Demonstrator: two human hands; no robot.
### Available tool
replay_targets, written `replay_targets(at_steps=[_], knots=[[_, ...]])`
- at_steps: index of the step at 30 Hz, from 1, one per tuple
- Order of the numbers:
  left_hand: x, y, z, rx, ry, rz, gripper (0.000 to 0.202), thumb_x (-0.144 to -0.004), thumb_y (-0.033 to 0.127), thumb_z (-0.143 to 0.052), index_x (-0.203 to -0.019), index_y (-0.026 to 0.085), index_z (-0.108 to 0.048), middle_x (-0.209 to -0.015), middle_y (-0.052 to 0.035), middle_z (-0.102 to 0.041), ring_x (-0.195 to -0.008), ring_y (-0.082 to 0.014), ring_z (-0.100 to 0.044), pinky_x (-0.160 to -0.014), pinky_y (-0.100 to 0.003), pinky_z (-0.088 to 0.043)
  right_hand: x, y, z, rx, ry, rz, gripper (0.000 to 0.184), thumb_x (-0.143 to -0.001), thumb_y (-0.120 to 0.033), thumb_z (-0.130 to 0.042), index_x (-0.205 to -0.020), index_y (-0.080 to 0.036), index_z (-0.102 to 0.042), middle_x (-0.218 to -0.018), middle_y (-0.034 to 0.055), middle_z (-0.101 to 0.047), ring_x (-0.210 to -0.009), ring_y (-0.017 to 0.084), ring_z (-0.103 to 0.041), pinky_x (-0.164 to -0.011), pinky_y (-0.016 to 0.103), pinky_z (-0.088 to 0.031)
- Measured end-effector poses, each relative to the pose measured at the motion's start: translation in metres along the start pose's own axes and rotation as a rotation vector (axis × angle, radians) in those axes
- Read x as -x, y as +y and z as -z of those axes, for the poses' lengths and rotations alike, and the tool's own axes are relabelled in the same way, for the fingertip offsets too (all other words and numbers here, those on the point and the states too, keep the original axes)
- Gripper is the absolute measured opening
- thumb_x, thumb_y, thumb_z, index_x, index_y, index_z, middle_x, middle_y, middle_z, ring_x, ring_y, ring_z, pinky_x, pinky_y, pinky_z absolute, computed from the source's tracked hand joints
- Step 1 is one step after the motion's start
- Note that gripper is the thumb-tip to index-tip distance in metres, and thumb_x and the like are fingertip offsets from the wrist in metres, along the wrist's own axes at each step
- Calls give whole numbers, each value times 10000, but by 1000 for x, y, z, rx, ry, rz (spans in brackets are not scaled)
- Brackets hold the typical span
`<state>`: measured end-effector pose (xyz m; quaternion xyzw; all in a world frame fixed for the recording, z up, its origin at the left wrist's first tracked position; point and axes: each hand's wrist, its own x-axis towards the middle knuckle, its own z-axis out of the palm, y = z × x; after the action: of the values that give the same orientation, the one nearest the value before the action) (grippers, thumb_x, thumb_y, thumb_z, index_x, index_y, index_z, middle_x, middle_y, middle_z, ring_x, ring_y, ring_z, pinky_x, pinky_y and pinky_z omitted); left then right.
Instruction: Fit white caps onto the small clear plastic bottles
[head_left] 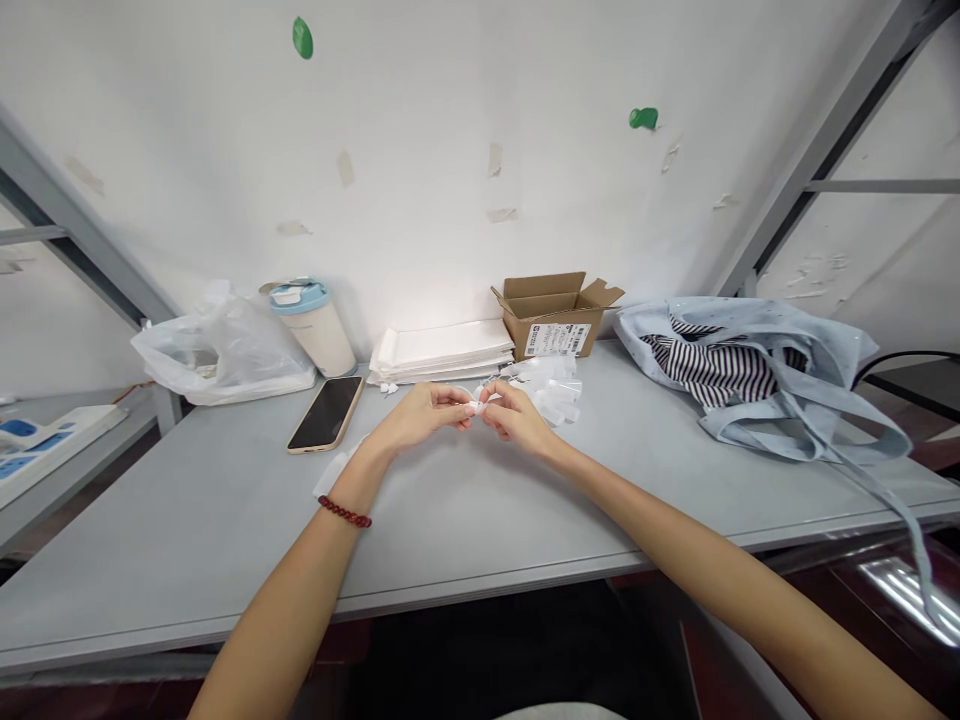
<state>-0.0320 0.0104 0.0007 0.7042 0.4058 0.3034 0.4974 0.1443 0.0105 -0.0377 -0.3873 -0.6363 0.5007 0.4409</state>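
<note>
Near the middle of the table, my left hand (426,414) and my right hand (523,418) meet with fingertips pinched on a small white piece (478,407). Its exact kind is too small to make out. Just behind my right hand lies a loose pile of translucent white plastic strips (559,392). More translucent plastic (330,474) lies on the table, partly hidden by my left forearm. A few tiny white bits (388,388) rest beyond my left hand.
Along the wall stand a plastic bag (225,350), a tilted cup with a blue lid (319,330), stacked white sheets or envelopes (446,350) and an open cardboard box (559,325). A phone (325,414) lies left; a light-blue fabric bag (757,370) sits right on the grey table (525,530).
</note>
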Motion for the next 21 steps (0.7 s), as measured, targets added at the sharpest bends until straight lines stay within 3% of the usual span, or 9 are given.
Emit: replay_targets(at_steps=[6,13,18,21], knots=[[-2,-2,-1,54,2,-33,257,-691,341,-694,-888,176,-677,-924,-46,-669,-920,-199,-599,-875,-338,-448,0,-2,-1,30,12,39,138,-720,-317,-554,-747,-212,-468,-528,-68,-428,-461,84,-338,-467,210,-247],[-3,-4,-2,5,32,80,376,-750,508,-600,-680,140,-640,-655,-36,-599,-593,-145,-575,-631,-305,-489,3,-1,-3,168,37,101,107,-750,-275,-528,-816,-207,-478,-651,-29,-553,-560,113,-436,-540,234,-301],[-2,-1,-1,3,-9,-15,295,-703,446,-673,-776,160,-681,-719,-31,-616,-679,-140,-560,-679,-288,-487,4,-2,-3,173,26,92,118,-754,-284,-521,-818,-205,-460,-637,-31,-556,-576,124,-465,-558,240,-308],[0,1,-1,68,-2,23,345,-710,484,-654,-807,154,-684,-770,-49,-617,-722,-154,-563,-662,-296,-500,5,-4,-3,182,48,69,128,-749,-289,-517,-821,-208,-447,-621,-39,-545,-561,121,-447,-542,234,-294]])
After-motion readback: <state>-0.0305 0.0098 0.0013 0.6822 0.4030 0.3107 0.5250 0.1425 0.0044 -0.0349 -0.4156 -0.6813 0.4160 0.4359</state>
